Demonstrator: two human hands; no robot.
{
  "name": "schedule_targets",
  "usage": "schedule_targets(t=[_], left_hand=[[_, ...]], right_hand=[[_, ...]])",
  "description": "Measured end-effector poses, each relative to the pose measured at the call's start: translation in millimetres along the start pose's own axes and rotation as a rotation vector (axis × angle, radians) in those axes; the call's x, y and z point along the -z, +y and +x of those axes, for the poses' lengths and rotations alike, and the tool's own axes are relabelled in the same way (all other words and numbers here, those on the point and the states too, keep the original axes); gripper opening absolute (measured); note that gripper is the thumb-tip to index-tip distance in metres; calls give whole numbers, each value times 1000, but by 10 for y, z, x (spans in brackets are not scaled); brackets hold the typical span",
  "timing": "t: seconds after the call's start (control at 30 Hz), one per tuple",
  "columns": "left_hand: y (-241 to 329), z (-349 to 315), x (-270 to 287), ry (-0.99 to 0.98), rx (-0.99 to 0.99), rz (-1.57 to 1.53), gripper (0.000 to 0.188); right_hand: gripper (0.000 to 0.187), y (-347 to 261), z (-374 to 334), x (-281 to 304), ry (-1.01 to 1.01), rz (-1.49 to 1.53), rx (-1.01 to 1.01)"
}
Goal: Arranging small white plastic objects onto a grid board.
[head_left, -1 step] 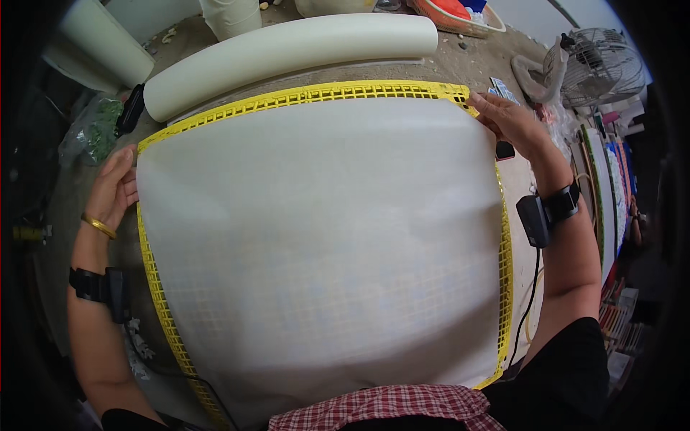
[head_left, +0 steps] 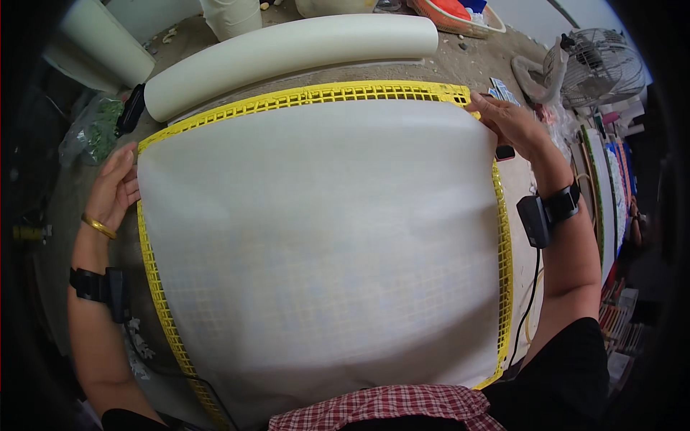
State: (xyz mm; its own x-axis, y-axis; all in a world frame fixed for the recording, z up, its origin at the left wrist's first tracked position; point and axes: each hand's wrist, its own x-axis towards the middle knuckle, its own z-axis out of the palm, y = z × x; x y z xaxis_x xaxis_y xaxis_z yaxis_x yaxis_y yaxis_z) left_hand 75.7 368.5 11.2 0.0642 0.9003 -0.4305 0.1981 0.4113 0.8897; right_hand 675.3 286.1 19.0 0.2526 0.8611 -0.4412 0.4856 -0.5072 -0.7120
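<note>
A large, slightly see-through white sheet lies over a yellow plastic grid panel, whose lattice shows along the far edge and both sides. At the far left corner, my left hand is closed on the sheet's edge, thumb on the outside and fingertips partly hidden. My right hand grips the far right corner, where sheet and panel meet; some of its fingers are hidden behind. Near that corner the sheet bends over in a soft curve. Blurred grid lines show through its near half.
Beyond the panel lies a long white roll, with another pale roll upright at far left. A clear bag with green contents lies at left. Far right stand a metal fan and a basket. Cables hang from both wrist devices.
The sheet's far right corner curls a little more and its edge there has shifted slightly inward. My hands stay nearly in place.
</note>
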Motion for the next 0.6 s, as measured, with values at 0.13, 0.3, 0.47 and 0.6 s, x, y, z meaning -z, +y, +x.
schedule_targets(t=[0.13,0.3,0.47,0.6], left_hand=[[-41,-19,51,-82,-72,-62,47],[-44,-88,-8,-98,-104,-99,48],[-157,25,-9,-76,-196,-123,39],[-232,165,44,-44,-261,-156,29]], right_hand=[[69,35,-1,111,-199,49,-150],[63,-8,-141,-6,-116,182,-88],[47,113,-7,-31,57,317,248],[44,119,77,-67,119,320,388]])
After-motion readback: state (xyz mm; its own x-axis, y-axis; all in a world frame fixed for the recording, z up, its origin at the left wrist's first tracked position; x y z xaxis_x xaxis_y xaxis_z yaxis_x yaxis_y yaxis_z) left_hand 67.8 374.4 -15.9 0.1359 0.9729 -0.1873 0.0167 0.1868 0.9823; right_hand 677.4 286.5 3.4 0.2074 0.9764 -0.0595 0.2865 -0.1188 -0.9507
